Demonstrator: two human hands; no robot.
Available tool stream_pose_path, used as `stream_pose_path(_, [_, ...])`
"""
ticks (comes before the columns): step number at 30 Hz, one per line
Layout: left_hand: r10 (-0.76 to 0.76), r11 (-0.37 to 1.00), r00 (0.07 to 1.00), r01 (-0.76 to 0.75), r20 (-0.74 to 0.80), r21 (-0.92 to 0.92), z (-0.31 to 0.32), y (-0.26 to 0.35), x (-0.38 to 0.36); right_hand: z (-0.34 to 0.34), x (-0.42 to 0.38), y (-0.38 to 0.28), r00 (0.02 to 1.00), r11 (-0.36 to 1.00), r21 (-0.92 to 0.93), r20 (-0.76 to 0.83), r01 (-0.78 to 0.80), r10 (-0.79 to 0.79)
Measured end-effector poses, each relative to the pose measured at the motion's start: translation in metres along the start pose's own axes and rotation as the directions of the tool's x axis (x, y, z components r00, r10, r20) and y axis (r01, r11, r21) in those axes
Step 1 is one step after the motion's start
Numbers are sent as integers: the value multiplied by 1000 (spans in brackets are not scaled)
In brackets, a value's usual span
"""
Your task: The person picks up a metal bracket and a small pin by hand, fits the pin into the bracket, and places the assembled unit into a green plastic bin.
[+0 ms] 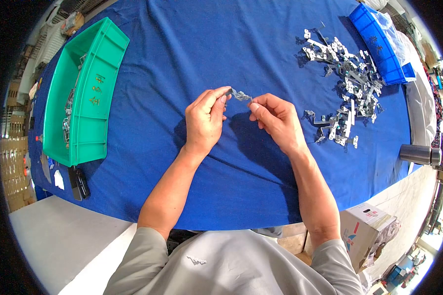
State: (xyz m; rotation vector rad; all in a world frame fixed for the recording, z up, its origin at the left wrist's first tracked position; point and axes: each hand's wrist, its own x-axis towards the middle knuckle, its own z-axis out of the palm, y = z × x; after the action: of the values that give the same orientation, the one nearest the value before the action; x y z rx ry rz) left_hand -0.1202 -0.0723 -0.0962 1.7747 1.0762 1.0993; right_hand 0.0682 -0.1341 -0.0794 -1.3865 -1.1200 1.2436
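Note:
Both hands meet over the middle of a table covered in blue cloth (192, 59). My left hand (206, 118) and my right hand (275, 118) pinch opposite ends of one small grey metal bracket (241, 95), held just above the cloth. A loose pile of similar metal brackets (347, 83) lies to the right of my right hand, within reach. My forearms come up from the bottom of the view in grey sleeves.
A green plastic bin (86, 93) with several metal parts stands at the left. A blue bin (376, 42) with a plastic bag sits at the far right. A metal cup (418, 154) stands at the right edge. A cardboard box (366, 228) sits below the table.

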Motion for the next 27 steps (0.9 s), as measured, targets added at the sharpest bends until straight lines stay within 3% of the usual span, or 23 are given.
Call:
stream_pose_path(7, [-19, 1000, 1000, 18, -6, -18, 0, 1, 0, 2, 2, 8, 995, 995, -18, 15, 99, -99])
stream_pose_path(12, [25, 1000, 1000, -25, 10, -8, -1, 2, 0, 1, 1, 5, 999, 993, -110, -21, 34, -37])
stream_pose_path(19, [338, 936, 941, -334, -13, 107, -2, -3, 5, 0, 2, 5, 1000, 997, -82, -26, -16, 14])
stream_pose_path(22, [359, 927, 934, -356, 0, 120, -2, -2, 5, 2, 3, 6, 999, 993, 111, -31, 34, -30])
stream_pose_path(25, [349, 930, 937, -349, 23, 118, -1, -1, 4, -2, 4, 0, 1000, 974, 226, -8, -20, 22])
stream_pose_path(27, [339, 932, 939, -343, 51, 118, -2, 1, 4, -4, 4, 3, 1000, 987, 163, 28, -4, -1])
